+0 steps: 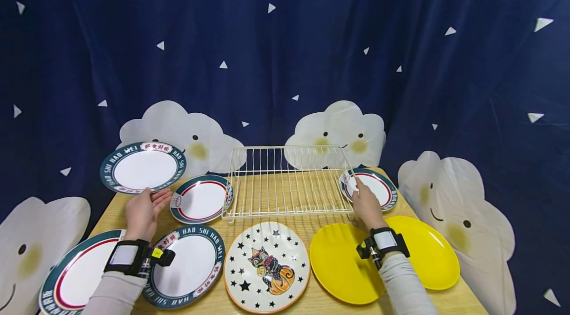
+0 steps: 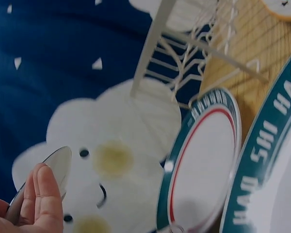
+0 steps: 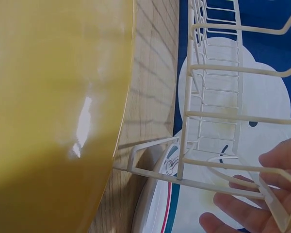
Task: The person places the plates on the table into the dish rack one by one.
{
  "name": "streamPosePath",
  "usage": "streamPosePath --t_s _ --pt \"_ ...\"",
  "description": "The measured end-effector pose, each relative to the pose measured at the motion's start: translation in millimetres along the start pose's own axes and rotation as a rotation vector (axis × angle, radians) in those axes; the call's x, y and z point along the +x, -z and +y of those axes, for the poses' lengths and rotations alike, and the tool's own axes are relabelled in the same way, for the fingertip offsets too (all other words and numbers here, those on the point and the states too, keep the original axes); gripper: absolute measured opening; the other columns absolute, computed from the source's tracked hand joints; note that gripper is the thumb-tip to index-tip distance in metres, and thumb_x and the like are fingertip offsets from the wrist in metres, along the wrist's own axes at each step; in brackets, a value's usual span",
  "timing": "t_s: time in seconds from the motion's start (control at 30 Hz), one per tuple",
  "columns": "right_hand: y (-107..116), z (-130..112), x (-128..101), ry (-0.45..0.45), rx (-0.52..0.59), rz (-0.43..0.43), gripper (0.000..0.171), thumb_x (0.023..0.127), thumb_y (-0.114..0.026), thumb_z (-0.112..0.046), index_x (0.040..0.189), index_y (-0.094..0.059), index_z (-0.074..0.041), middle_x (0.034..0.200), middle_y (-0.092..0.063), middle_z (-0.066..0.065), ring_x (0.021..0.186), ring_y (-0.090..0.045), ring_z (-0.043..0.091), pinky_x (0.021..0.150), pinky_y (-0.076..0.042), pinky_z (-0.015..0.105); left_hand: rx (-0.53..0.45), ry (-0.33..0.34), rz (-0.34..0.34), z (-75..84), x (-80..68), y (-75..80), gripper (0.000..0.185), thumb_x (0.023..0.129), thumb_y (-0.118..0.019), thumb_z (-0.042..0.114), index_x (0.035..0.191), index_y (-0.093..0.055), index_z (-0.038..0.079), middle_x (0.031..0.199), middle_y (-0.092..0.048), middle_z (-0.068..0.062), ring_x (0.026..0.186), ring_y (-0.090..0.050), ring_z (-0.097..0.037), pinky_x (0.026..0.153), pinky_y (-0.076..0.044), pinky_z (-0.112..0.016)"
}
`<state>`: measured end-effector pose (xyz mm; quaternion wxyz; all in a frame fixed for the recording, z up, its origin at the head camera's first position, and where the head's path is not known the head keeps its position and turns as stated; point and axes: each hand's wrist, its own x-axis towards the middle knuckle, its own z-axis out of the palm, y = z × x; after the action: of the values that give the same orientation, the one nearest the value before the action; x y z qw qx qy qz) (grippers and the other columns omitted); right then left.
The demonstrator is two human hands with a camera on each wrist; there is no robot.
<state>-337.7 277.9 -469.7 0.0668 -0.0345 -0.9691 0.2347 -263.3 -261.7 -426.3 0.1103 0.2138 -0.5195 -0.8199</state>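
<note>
My left hand [image 1: 149,201] holds a round white plate with a dark green lettered rim [image 1: 142,169] by its near edge, lifted above the table's back left corner. In the left wrist view my fingers [image 2: 36,196] curl on that plate's edge [image 2: 58,165]. My right hand [image 1: 361,196] grips the front right corner of a white wire dish rack [image 1: 285,181] that lies on the table. The right wrist view shows a rack wire [image 3: 218,170] running between thumb and fingers [image 3: 247,206]. A small red-and-green rimmed plate [image 1: 378,189] lies just beyond that hand.
On the wooden table [image 1: 463,300] lie a green-rimmed plate [image 1: 200,200] left of the rack, two larger ones [image 1: 191,265] [image 1: 75,273] at the front left, a star-and-cat plate [image 1: 266,265] in the middle and two yellow plates [image 1: 338,260] [image 1: 429,250] at the right. A dark blue curtain hangs behind.
</note>
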Motion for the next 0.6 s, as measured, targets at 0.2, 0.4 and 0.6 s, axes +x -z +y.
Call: streamPosePath --t_s 0.2,0.4,0.6 --pt "-0.8 -0.8 -0.2 -0.004 -0.004 -0.003 0.051 0.095 -0.034 -0.019 0.142 -0.021 -0.006 0.126 -0.048 0.02 0.112 -0.048 0.038 0.095 -0.037 0.051 0.11 -0.068 -0.087 -0.2 -16.9 -23.7 0.04 0.096 -0.034 0.031 0.122 -0.039 0.001 0.09 -0.064 -0.001 0.082 -0.067 -0.013 0.079 -0.05 -0.024" --pt "0.7 -2.3 -3.0 0.048 -0.038 0.042 0.05 0.094 -0.037 -0.019 0.14 -0.025 -0.002 0.127 -0.044 0.026 0.113 -0.047 0.041 0.094 -0.037 0.052 0.243 -0.104 -0.16 -11.4 -31.5 -47.3 0.042 0.097 -0.032 0.034 0.121 -0.04 0.001 0.098 -0.063 -0.003 0.084 -0.066 -0.009 0.08 -0.05 -0.025" --pt "4.1 -6.4 -7.6 0.097 -0.118 0.182 0.047 0.092 -0.045 -0.022 0.132 -0.038 0.001 0.122 -0.05 0.024 0.104 -0.053 0.041 0.08 -0.044 0.055 0.28 -0.112 -0.292 -23.8 -49.7 -65.2 0.041 0.098 -0.031 0.032 0.116 -0.04 -0.004 0.096 -0.064 -0.008 0.087 -0.065 -0.013 0.083 -0.05 -0.03"
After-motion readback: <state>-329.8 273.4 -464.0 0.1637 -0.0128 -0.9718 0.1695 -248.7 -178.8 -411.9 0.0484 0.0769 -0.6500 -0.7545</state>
